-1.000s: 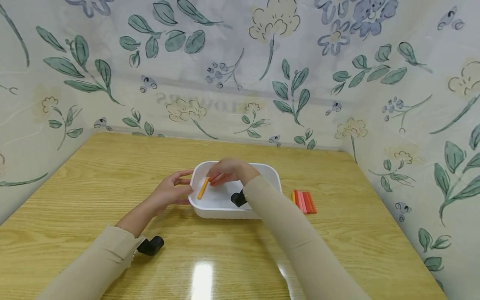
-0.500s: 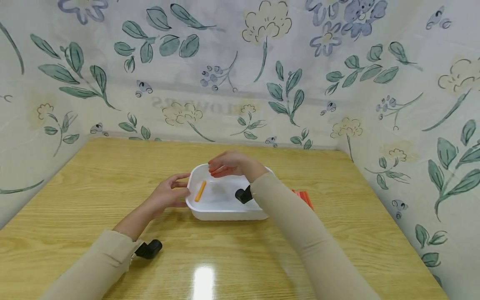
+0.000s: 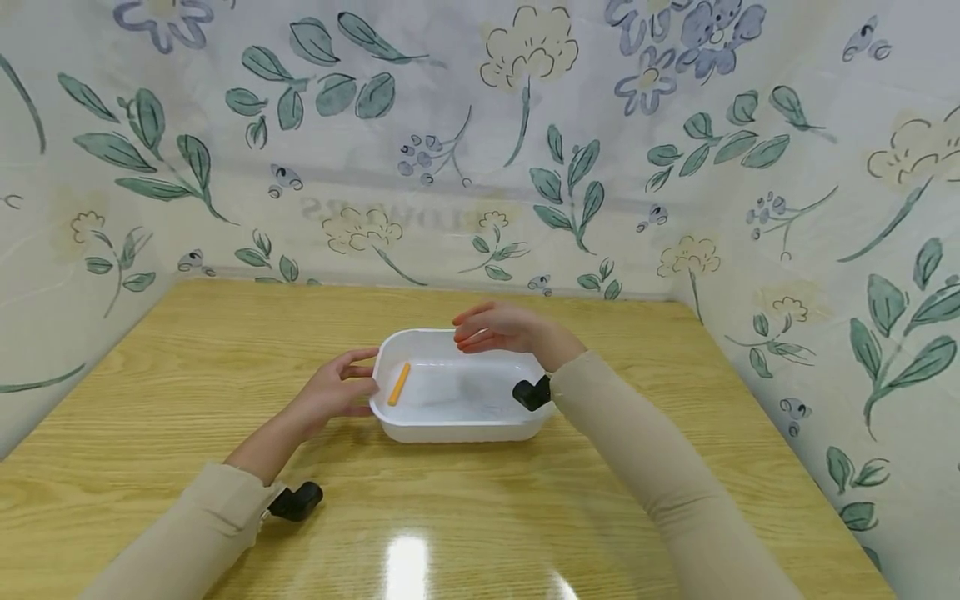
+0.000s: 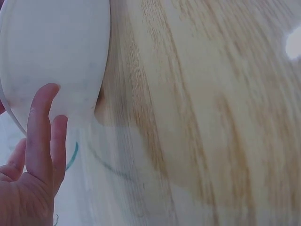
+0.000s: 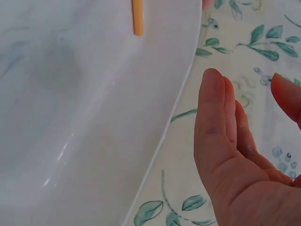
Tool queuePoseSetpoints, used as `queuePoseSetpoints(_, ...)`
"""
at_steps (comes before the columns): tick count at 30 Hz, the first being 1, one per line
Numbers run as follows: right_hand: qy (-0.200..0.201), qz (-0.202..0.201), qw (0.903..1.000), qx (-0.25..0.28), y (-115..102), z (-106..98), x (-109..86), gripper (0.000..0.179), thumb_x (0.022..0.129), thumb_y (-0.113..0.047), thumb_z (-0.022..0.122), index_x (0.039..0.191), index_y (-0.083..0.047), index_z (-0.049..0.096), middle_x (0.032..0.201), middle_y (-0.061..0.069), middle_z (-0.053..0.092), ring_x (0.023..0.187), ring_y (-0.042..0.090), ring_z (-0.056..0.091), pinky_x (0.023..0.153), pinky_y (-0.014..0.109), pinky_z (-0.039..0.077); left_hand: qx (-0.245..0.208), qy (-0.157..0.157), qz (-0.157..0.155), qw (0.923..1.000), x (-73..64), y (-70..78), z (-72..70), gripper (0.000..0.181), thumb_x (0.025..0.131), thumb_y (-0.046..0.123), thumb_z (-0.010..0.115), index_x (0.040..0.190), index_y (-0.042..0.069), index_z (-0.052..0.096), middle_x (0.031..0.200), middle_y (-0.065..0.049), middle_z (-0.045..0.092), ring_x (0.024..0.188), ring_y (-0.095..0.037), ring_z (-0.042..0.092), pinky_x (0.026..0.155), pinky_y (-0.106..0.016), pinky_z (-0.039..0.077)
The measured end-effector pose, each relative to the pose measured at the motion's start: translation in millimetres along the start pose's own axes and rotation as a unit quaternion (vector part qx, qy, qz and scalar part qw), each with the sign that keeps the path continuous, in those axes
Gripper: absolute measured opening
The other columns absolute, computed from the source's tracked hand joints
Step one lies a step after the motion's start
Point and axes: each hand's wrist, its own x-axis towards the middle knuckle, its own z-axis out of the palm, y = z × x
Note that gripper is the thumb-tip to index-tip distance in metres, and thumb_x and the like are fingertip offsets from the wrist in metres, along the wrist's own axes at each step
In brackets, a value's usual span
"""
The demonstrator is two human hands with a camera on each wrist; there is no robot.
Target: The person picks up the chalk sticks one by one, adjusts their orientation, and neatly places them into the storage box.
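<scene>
A white plastic tray (image 3: pixel 457 431) with raised sides and rounded corners sits on the table in the head view. Inside it, near the left end, lies one short orange stick (image 3: pixel 399 384), also visible in the right wrist view. My left hand (image 3: pixel 336 392) rests against the tray's left end, fingers spread; the left wrist view shows fingertips (image 4: pixel 49 87) touching the outer wall. Over the tray's far rim hovers my right hand (image 3: pixel 501 328), its fingers fairly straight and the thumb apart. Nothing is between them, as the right wrist view confirms.
A wood-grain table (image 3: pixel 420 525) carries the tray. Flower-patterned cloth (image 3: pixel 480 167) walls its back and sides. Each beige sleeve has a black wrist camera (image 3: pixel 298 501); the right one (image 3: pixel 532 393) overlaps the tray's right end.
My right hand has lifted from beside the orange stick and drawn back to the right. The stick stays in the tray. My right sleeve now hides the row of coloured sticks right of the tray.
</scene>
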Motion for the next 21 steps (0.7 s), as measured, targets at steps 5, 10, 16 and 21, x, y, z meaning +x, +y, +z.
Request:
queuePoseSetpoints(5,0.006,-0.007,0.9999,0.012,7.7,-20.4,-15.0,0.04,0.091,0.001,0.051,0.13,0.009,0.045,0.128,0.03,0.047,0.116,0.04,0.048,0.098,0.042,0.042,0.005,0.003,0.001,1.0,1.0,-0.6,1.1,0.064,0.088,0.004,0.054,0.145,0.003,0.025,0.136,-0.03,0.032,0.115,-0.045,0.045,0.077,-0.044,0.055)
queuePoseSetpoints(10,0.026,-0.012,0.9996,0.008,14.0,-36.4,-28.6,0.039,0.092,0.0,0.052,0.13,0.008,0.046,0.122,0.028,0.051,0.104,0.034,0.058,0.094,0.039,0.046,0.005,0.0,0.002,1.0,1.1,-2.1,0.7,0.064,0.088,0.005,0.054,0.145,0.003,0.024,0.136,-0.03,0.032,0.115,-0.045,0.045,0.077,-0.044,0.055)
queuePoseSetpoints(16,0.042,-0.02,0.9989,0.006,24.2,-54.5,-45.9,0.041,0.092,-0.001,0.051,0.131,0.009,0.042,0.127,0.032,0.045,0.112,0.039,0.052,0.095,0.039,0.045,0.012,0.003,0.0,0.9999,0.3,-1.4,1.1,0.065,0.088,0.006,0.053,0.145,0.003,0.024,0.136,-0.03,0.032,0.114,-0.045,0.046,0.076,-0.043,0.055)
queuePoseSetpoints(21,0.058,-0.029,0.9978,0.009,33.0,-68.5,-58.7,0.043,0.093,-0.001,0.049,0.134,0.01,0.039,0.13,0.034,0.042,0.115,0.041,0.049,0.098,0.042,0.041,0.015,0.004,-0.002,0.9999,0.9,0.2,0.8,0.065,0.088,0.006,0.053,0.145,0.003,0.024,0.137,-0.03,0.032,0.115,-0.044,0.046,0.077,-0.043,0.055)
